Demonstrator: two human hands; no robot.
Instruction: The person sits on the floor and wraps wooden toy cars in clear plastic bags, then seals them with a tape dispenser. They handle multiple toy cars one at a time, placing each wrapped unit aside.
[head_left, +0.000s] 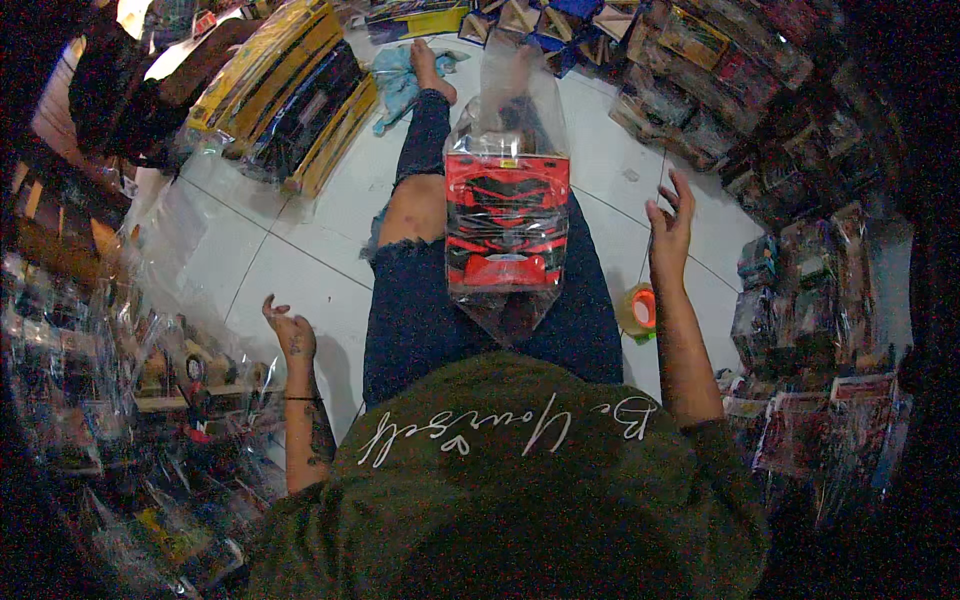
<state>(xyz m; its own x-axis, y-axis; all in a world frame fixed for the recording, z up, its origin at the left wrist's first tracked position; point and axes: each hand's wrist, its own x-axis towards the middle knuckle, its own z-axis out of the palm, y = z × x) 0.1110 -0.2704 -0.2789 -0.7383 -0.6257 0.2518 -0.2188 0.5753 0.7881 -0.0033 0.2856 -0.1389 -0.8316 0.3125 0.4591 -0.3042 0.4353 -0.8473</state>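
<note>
On my lap, between my thighs, rests a red and black printed package [508, 225] inside a clear plastic bag, whose loose ends stick out at the far and near sides. My left hand [290, 328] is held out to the left above the floor, fingers loosely bent and apart, touching nothing. Out to the right, my right hand [675, 222] is raised with its fingers spread and nothing in them. Near my right forearm a roll of tape [640, 308] with an orange core lies on the floor beside my thigh. A green piece shows under it.
A yellow and black stack of wrapped packages [285, 95] stands at the far left. A light-blue cloth [397, 85] lies by my foot. Plastic-wrapped goods [690, 60] are piled at the far right, with more wrapped items [150, 400] along the left. White tiles [300, 240] cover the floor.
</note>
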